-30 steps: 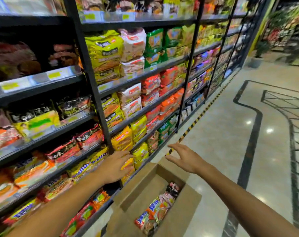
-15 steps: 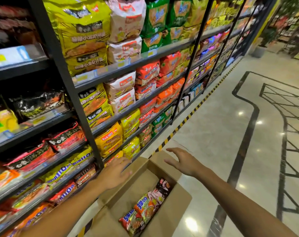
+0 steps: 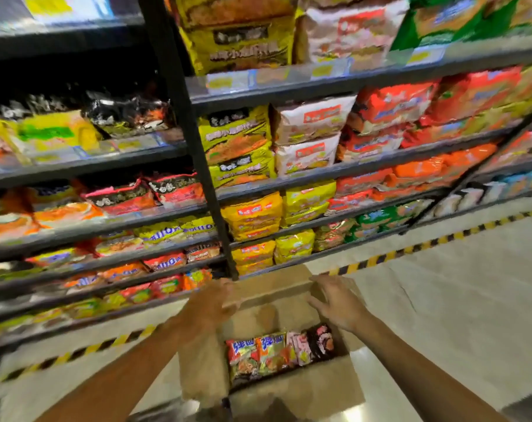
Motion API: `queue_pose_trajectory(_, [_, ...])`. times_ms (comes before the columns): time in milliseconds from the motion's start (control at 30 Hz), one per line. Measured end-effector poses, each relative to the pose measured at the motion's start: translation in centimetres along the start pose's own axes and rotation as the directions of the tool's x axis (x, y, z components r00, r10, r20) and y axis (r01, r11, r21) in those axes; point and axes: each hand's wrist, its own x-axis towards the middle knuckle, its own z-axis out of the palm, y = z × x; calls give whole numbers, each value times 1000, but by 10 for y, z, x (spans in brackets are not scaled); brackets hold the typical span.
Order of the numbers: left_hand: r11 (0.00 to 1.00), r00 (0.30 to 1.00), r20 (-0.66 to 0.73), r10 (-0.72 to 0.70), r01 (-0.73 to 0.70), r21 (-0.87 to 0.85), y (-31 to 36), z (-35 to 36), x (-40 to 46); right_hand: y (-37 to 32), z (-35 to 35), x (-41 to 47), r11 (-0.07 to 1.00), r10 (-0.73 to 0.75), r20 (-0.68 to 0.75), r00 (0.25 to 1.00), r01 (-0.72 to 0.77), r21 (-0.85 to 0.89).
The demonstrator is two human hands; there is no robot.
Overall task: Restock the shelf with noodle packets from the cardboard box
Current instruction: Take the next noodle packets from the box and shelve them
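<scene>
An open cardboard box [image 3: 298, 391] sits on the floor in front of the shelving. Several noodle packets [image 3: 276, 351] lie in a row inside it, red, blue, pink and dark. My left hand [image 3: 211, 303] is over the box's far left flap, fingers loosely bent, holding nothing. My right hand [image 3: 337, 303] hovers over the far right flap with its fingers spread. The frame is blurred, so I cannot tell whether either hand touches the cardboard. The black shelf [image 3: 289, 184] behind is packed with yellow, white, red and orange noodle packs.
A black upright post [image 3: 191, 141] splits the shelving just beyond my left hand. Yellow-and-black hazard tape [image 3: 410, 248] runs along the shelf base. Shiny pale floor [image 3: 456, 315] stretches to the right of the box.
The view has swung left to face the shelf squarely. Both hands have drawn closer together over the box's far flaps, and the box now lies straight below me.
</scene>
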Motion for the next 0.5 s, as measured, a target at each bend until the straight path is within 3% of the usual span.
queue_pose_trajectory(167, [982, 980, 58, -189, 189, -3, -13, 71, -7, 43, 36, 56, 996, -41, 220, 975, 58, -73])
queue_pose_trajectory(300, [943, 934, 156, -320, 330, -41, -15, 118, -7, 72, 84, 86, 996, -50, 272, 961, 69, -61])
queue_pose_trajectory(500, [892, 887, 232, -400, 435, -121, -60, 223, -2, 119, 189, 122, 999, 24, 354, 935, -33, 21])
